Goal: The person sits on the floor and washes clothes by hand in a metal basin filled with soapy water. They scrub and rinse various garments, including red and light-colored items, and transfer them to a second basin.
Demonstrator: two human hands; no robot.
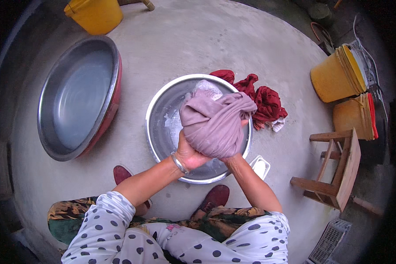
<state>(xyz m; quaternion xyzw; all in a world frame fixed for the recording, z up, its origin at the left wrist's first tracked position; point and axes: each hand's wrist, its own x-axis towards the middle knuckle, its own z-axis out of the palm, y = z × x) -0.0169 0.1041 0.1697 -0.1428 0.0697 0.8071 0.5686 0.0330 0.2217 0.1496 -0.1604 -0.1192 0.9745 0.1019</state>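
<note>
A wet mauve cloth (215, 123), bunched and twisted into a bundle, is held over a round metal basin (149, 119). My left hand (190, 153), with a silver bangle at its wrist, cups the bundle from the near left side. Gripping from the near right, my right hand (233, 160) is largely hidden by the fabric; a fingertip shows at the far right side. White suds (173, 123) and some water show in the basin. Dark red cloth (268, 105) lies heaped on the floor beyond the basin's right rim.
At the left stands a large basin (40, 110) of water, red outside. A white soap dish (261, 167) sits by the metal basin. Yellow buckets (334, 78) and a tipped wooden stool (348, 171) are at the right, a grey crate (330, 241) below. Another yellow bucket (97, 16) stands far left.
</note>
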